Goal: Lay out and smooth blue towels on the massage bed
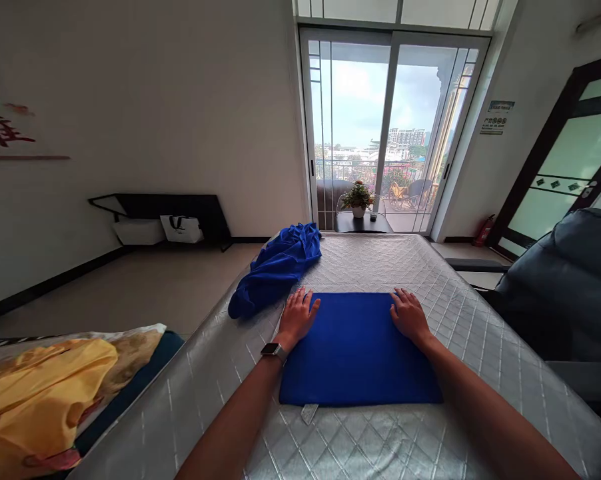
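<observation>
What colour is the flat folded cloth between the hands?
Plain blue cloth, best seen in the head view.

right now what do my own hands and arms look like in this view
Your left hand and right hand are ungloved, and no sleeves show on either forearm. A smartwatch with a dark rectangular screen and greyish band is worn on the left.

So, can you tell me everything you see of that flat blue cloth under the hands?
The flat blue cloth is plain, deep blue and looks like smooth fabric. It lies as a neat, roughly rectangular piece on the silvery quilted surface. A small pale tag sticks out at its near edge, left of centre. The left hand rests at its far left corner, the right hand at its far right.
</observation>
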{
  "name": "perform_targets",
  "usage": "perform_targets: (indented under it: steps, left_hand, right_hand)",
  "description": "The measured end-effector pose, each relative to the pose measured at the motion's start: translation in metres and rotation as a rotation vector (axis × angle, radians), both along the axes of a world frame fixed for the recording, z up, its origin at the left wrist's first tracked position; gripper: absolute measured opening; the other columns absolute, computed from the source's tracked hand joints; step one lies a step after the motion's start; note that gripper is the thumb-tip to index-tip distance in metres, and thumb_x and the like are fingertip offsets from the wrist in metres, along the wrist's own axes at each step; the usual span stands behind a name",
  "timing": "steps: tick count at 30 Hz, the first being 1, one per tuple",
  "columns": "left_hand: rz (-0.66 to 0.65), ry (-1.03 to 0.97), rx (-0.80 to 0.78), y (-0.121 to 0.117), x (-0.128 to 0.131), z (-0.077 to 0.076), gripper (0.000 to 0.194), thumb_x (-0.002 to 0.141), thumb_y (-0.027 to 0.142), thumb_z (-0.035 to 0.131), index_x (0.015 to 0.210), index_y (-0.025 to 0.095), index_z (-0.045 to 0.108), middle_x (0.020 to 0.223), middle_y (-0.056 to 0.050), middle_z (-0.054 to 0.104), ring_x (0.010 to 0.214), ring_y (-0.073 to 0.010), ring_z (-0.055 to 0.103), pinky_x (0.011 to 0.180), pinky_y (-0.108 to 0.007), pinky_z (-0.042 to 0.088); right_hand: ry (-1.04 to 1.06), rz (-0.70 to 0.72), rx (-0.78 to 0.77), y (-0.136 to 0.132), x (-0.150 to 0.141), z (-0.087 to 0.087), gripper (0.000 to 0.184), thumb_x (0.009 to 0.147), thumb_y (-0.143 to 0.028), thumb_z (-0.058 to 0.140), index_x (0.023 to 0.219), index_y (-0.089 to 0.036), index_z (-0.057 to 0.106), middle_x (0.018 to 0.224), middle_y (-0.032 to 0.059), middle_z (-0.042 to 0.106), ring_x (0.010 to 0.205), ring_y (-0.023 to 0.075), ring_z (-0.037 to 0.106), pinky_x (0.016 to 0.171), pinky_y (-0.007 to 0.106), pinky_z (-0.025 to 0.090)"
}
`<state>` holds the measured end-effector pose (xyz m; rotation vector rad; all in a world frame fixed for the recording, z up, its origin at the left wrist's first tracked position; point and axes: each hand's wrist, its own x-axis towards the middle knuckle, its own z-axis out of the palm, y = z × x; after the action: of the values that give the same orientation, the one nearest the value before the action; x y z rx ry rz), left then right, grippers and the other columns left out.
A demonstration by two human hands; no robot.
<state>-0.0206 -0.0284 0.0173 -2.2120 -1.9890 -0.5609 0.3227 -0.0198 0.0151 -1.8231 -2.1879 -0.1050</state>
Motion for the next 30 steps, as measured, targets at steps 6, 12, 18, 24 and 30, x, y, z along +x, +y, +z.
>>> perform_targets:
  steps: [6, 12, 18, 24, 30]
  left_hand:
    - [-0.278, -0.070, -0.209, -0.035, 0.005, 0.079, 0.043, 0.102, 0.049, 0.039, 0.118, 0.023, 0.069, 0.122, -0.008, 0.072, 0.111, -0.0235, 0.067, 0.099, -0.036, 0.052]
    - [-0.464, -0.003, -0.440, -0.114, 0.003, 0.108, 0.022, 0.092, 0.045, 0.056, 0.094, 0.027, 0.069, 0.095, -0.001, 0.070, 0.086, -0.0196, 0.065, 0.076, -0.030, 0.049]
    - [-0.408, 0.013, -0.495, -0.172, -0.032, 0.061, 0.014, 0.083, 0.035, 0.067, 0.097, 0.029, 0.069, 0.103, -0.001, 0.072, 0.089, -0.0226, 0.068, 0.076, -0.033, 0.049]
    - [-0.360, -0.063, -0.356, -0.179, -0.044, 0.028, 0.012, 0.091, 0.033, 0.062, 0.099, 0.030, 0.070, 0.103, 0.000, 0.072, 0.095, -0.0201, 0.069, 0.084, -0.031, 0.053]
    - [-0.392, -0.037, -0.179, -0.184, -0.039, 0.024, 0.019, 0.098, 0.040, 0.058, 0.100, 0.031, 0.074, 0.103, -0.001, 0.076, 0.097, -0.0199, 0.072, 0.091, -0.034, 0.056]
  right_hand:
    - [0.049, 0.241, 0.003, -0.055, 0.025, 0.040, 0.030, 0.097, -0.020, 0.048, 0.110, -0.021, 0.074, 0.122, 0.0094, 0.070, 0.112, 0.0218, 0.064, 0.100, 0.033, 0.048]
    - [0.040, 0.585, -0.186, -0.132, 0.065, 0.056, 0.023, 0.093, -0.017, 0.054, 0.101, -0.027, 0.073, 0.105, 0.0031, 0.071, 0.089, 0.0166, 0.069, 0.079, 0.028, 0.054]
    - [0.001, 0.604, -0.193, -0.162, 0.092, 0.042, 0.018, 0.089, -0.017, 0.064, 0.101, -0.028, 0.072, 0.108, 0.0024, 0.072, 0.096, 0.0197, 0.070, 0.083, 0.031, 0.057]
    - [-0.050, 0.645, 0.019, -0.167, 0.096, 0.025, 0.015, 0.092, -0.016, 0.062, 0.097, -0.027, 0.072, 0.098, 0.0041, 0.072, 0.088, 0.0192, 0.070, 0.078, 0.031, 0.058]
    - [-0.036, 0.643, 0.128, -0.172, 0.093, 0.019, 0.021, 0.098, -0.016, 0.051, 0.101, -0.024, 0.069, 0.102, 0.0064, 0.073, 0.077, 0.0154, 0.071, 0.069, 0.027, 0.058]
